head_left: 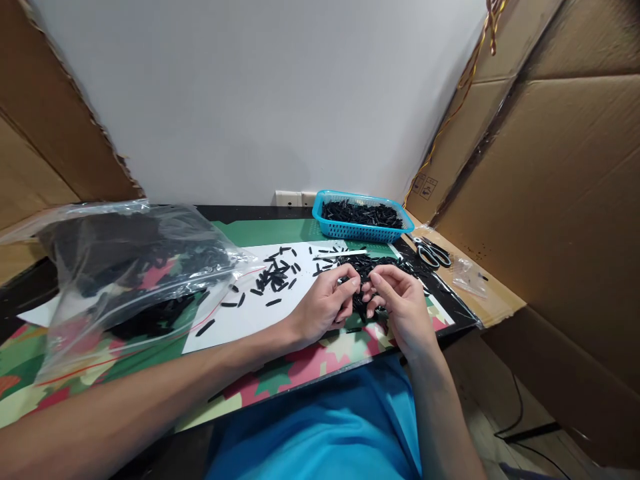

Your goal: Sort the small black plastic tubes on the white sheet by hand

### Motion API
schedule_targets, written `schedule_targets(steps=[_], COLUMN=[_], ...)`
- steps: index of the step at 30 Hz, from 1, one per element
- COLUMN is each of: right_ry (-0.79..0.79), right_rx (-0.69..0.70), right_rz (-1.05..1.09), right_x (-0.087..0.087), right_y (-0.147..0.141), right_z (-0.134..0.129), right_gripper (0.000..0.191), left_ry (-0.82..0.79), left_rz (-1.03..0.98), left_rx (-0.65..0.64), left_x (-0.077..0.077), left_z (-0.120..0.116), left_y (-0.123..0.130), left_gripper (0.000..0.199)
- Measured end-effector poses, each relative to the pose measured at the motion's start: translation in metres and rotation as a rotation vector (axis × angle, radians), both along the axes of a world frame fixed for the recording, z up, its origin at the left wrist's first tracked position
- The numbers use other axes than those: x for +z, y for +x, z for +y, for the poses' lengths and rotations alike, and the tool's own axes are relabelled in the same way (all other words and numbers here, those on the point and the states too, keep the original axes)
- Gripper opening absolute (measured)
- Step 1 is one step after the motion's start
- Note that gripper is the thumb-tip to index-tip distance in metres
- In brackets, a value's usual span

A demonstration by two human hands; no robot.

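Observation:
Over the near edge of a pile of small black pieces (364,307), my two hands are close together. My left hand (330,300) has its thumb pressed on curled fingers; whatever it pinches is too small to make out. Just right of it, my right hand (397,297) has thumb and index finger together, its other fingers curled, and anything between them is hidden. Loose black pieces (275,275) lie scattered on a white sheet (240,327) left of my hands. A thin white strip (343,254) rests behind my left hand.
A blue basket (365,233) full of black pieces stands at the back. Scissors (433,253) and a small clear bag (469,279) lie at the right. At the left is a large clear bag (130,260) with black pieces. Cardboard (565,167) walls the right side.

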State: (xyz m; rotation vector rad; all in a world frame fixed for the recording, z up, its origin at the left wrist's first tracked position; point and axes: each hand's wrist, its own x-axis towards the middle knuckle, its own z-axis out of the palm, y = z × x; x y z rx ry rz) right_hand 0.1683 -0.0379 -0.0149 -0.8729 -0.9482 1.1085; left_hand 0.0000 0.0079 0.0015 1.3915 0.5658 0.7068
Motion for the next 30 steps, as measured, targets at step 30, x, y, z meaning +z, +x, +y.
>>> schedule_targets(steps=[30], right_ry=[0.262], right_rx=[0.037], right_rz=[-1.835], right_x=[0.046], right_y=[0.015], right_z=[0.096], right_gripper=[0.039], left_ry=[0.654], left_rz=[0.167], left_rx=[-0.073], left_x=[-0.001], left_z=[-0.017], left_y=[-0.008], left_gripper=[0.019])
